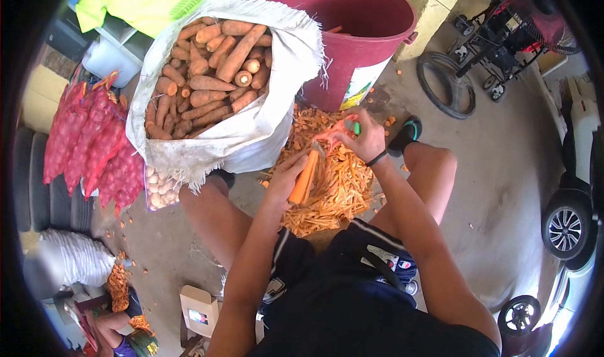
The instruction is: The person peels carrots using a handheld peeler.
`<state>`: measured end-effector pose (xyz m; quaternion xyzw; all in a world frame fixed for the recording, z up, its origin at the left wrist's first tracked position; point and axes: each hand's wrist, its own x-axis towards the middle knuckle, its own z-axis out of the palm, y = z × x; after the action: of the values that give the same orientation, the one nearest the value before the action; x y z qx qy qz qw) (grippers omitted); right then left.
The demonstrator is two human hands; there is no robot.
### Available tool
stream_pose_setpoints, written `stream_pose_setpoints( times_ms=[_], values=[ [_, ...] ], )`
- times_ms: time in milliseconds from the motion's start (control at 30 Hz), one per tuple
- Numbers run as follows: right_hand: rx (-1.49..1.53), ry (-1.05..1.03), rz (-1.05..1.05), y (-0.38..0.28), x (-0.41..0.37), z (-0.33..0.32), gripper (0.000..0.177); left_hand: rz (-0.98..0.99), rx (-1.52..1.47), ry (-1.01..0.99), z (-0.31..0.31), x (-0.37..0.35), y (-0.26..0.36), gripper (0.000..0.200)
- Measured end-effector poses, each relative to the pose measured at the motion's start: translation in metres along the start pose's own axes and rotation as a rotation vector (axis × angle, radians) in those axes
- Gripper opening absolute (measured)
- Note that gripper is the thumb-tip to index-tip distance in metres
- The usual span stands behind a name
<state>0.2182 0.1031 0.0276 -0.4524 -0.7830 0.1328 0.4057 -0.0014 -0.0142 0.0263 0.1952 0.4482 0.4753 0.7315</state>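
Above the peel pile (336, 196), my left fingers (290, 168) wrap a carrot (306, 175); my right fingers (352, 140) close on a peeler (355, 128).

Sunlit grey concrete floor (503, 187) — a beige plastered pillar (434, 7) behind, a white parked car (582, 136) at the right edge.

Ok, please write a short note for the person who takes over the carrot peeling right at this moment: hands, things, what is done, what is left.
Left hand grips a carrot, tilted over the peelings pile.
Right hand holds a green-handled peeler at the carrot's upper end.
Done: a large heap of peelings lies on the floor between the knees; this carrot looks mostly bright orange already.
Left: the white sack by the left knee is full of unpeeled carrots.
The red bucket stands behind the pile; its contents barely show.
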Motion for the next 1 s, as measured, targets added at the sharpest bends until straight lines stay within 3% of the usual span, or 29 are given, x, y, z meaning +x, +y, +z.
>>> stream_pose_setpoints(
  times_ms=[33, 133, 167, 267, 300, 500, 533, 600, 700, 833, 933, 967, 1000],
  values=[
    [-0.027, 0.061, 0.027, 0.003, 0.004, -0.001, 0.062, -0.003, -0.022, -0.003, 0.002, -0.001, 0.003, 0.036],
    [0.177, -0.112, 0.120, -0.020, -0.009, -0.001, 0.061, 0.027, -0.058, 0.038, 0.000, 0.008, 0.004, 0.039],
    [0.182, -0.210, 0.057, -0.037, -0.018, -0.003, 0.059, 0.038, -0.051, 0.058, 0.001, 0.009, 0.003, 0.039],
    [0.213, -0.193, -0.255, -0.058, -0.026, 0.001, 0.066, 0.067, -0.022, 0.090, 0.010, 0.004, 0.007, 0.038],
    [0.116, -0.177, -0.261, -0.049, -0.023, 0.003, 0.064, 0.074, -0.014, 0.078, 0.009, 0.002, 0.005, 0.036],
    [-0.053, 0.094, 0.076, 0.016, 0.004, 0.005, 0.065, 0.046, 0.016, 0.032, -0.002, 0.002, 0.000, 0.034],
    [0.038, 0.041, 0.065, 0.006, 0.002, 0.004, 0.065, 0.042, 0.005, 0.020, -0.004, 0.003, 0.002, 0.034],
    [0.223, -0.078, 0.037, -0.024, -0.015, 0.005, 0.066, 0.074, -0.044, 0.062, -0.002, 0.008, 0.002, 0.033],
    [0.195, -0.210, -0.267, -0.058, -0.024, 0.000, 0.063, 0.081, -0.009, 0.077, 0.014, 0.001, 0.010, 0.035],
    [0.014, -0.091, -0.127, -0.012, -0.006, 0.002, 0.064, 0.051, 0.169, 0.048, 0.000, -0.001, 0.000, 0.037],
    [-0.061, 0.090, -0.015, 0.003, 0.010, -0.004, 0.063, 0.009, 0.077, 0.086, 0.008, -0.005, 0.007, 0.036],
    [0.058, 0.031, 0.149, -0.002, 0.004, -0.004, 0.063, 0.021, 0.057, 0.060, 0.004, -0.001, 0.007, 0.035],
    [0.090, -0.012, 0.047, -0.020, -0.002, -0.005, 0.063, 0.035, 0.034, 0.038, -0.002, 0.005, 0.004, 0.034]
  ],
)
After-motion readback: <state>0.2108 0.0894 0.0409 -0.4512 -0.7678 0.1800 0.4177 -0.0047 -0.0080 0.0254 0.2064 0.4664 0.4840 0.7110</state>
